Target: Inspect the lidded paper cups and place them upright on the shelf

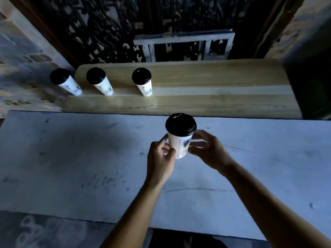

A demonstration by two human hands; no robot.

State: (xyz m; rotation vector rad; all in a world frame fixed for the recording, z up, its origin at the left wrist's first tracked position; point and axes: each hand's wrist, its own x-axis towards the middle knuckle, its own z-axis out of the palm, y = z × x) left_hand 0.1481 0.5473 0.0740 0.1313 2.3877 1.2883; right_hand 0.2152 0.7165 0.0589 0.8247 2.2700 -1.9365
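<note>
At the far left, a lidded paper cup (66, 82) stands just off the left end of the wooden shelf (206, 83); whether its base rests on the shelf's edge or on the surface beside it cannot be told. A second cup (100, 82) stands upright on the shelf's left part, and a third cup (142, 82) stands upright further right, apart from the second. All three are white with dark printing and black lids. The rest of the shelf runs bare to the right.

In front of the shelf lies a pale grey table (71, 158). Above it, both bare forearms reach up from the lower edge. The left hand (160, 159) is curled about the lower left side of a fourth cup (180, 136), thumb pressed on the near wall and fingers wrapped behind. The cup is held upright above the table, its black lid (180, 124) near the shelf's front edge. The right hand (208, 150) is cupped loosely at the cup's right side, fingers spread and slightly blurred, fingertips at the wall just under the lid.
</note>
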